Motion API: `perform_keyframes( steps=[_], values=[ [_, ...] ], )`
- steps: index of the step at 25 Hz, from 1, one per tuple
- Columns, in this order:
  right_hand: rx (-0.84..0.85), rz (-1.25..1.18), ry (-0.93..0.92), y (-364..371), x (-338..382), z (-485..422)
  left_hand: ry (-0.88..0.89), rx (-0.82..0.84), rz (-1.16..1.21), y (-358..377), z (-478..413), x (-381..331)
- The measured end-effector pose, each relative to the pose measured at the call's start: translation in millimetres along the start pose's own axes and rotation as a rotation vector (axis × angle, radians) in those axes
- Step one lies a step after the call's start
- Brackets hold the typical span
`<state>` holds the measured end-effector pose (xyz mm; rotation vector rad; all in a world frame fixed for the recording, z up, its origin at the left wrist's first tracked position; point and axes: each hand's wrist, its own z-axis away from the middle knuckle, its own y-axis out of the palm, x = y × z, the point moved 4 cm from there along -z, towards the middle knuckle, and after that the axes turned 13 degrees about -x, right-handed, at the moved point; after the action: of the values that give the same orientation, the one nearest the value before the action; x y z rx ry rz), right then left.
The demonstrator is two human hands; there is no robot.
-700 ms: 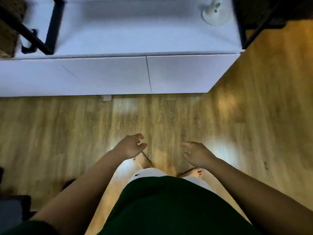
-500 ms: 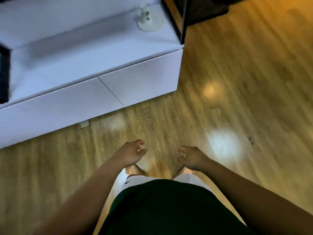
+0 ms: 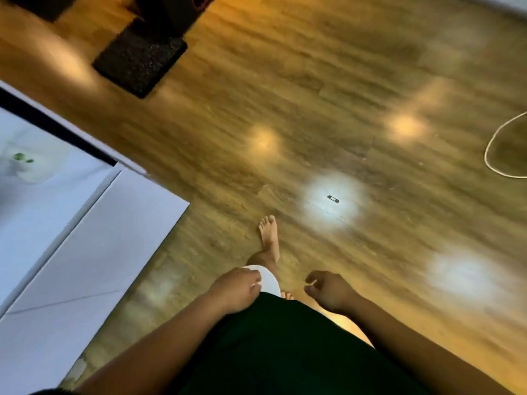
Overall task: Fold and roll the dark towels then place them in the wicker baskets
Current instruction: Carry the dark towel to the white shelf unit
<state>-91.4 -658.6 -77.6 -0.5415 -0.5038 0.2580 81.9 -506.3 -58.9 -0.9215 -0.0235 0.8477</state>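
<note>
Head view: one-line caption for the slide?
Person walks barefoot over wood floor beside white cabinet, left hand and right hand empty.

No text, label or number seems readable in this blurred view.

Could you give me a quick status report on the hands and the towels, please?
Left hand and right hand both empty, fingers loosely curled. No towels or baskets in view. Bare wooden floor ahead; white cable lying far right.
</note>
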Motion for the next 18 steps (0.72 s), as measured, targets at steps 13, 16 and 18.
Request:
perform_keyframes(
  steps=[13, 16, 18],
  values=[
    [-0.241, -0.176, 0.301, -291, -45, -162, -0.084, 0.066, 0.180, -238, -350, -98],
    [-0.230, -0.190, 0.274, -356, -47, -216, -0.085, 0.029, 0.155, -281, -425, -133],
    [-0.230, -0.205, 0.269, -403, -58, -256, -0.082, 0.025, 0.127, -308, -480, -163]
  ],
)
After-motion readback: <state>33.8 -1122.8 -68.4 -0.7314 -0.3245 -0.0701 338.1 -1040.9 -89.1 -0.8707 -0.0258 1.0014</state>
